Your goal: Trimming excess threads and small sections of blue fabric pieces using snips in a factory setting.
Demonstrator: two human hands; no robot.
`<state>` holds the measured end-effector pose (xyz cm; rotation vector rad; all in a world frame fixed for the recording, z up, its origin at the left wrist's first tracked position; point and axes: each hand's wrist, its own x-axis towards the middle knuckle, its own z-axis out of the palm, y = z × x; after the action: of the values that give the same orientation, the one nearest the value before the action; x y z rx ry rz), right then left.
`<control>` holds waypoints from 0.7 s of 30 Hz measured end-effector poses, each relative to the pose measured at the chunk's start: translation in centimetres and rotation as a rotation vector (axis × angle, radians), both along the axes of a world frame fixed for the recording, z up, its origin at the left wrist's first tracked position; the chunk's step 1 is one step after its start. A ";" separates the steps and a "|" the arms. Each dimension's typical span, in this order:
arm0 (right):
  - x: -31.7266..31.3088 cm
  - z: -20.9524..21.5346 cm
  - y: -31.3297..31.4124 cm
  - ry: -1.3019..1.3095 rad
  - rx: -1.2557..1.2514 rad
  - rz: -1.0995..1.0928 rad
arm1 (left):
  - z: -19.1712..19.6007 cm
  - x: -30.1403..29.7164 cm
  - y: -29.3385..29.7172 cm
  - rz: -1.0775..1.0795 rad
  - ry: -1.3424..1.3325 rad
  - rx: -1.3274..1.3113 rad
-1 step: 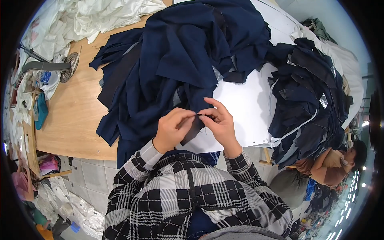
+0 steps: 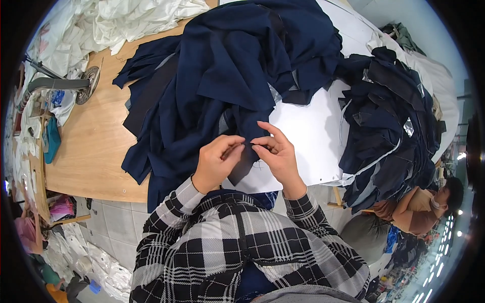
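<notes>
Over the near edge of the navy cloth heap (image 2: 222, 70), my left hand (image 2: 213, 159) is closed in a pinch. My right hand (image 2: 279, 157) pinches thumb against fingers just to the right, its index finger raised. A narrow gap separates the two sets of fingertips. Whatever lies between them is too small to make out. Right below the fingertips, a dark fabric flap (image 2: 242, 169) hangs at the table edge, with loose thread ends beside it on the white surface (image 2: 303, 146).
Wooden table top (image 2: 86, 151) extends left, with a grey-armed stand (image 2: 60, 85) near its edge. White cloth (image 2: 136, 20) is piled at the far left. A second dark cloth pile (image 2: 386, 126) stands at the right. Beyond it sits another person (image 2: 422, 207).
My fingertips, nearly touching before, are now slightly farther apart. The left hand has shifted a little left. The cloth heap looks the same.
</notes>
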<state>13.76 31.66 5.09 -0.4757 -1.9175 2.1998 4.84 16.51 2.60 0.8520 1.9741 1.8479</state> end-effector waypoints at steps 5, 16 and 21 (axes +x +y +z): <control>-0.2 0.5 0.1 -0.071 -0.080 0.005 | 1.6 -0.7 0.1 0.043 0.116 -0.014; -0.1 0.2 0.0 -0.078 -0.024 0.055 | 1.5 -0.8 0.7 -0.207 -0.082 -0.065; -0.1 0.7 -0.6 -0.057 -0.067 0.152 | 2.0 -0.8 -0.2 -0.096 -0.325 -0.042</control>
<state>13.62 31.11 5.80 -0.4209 -1.9746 2.3756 4.00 16.34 4.58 0.5789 1.7336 1.7566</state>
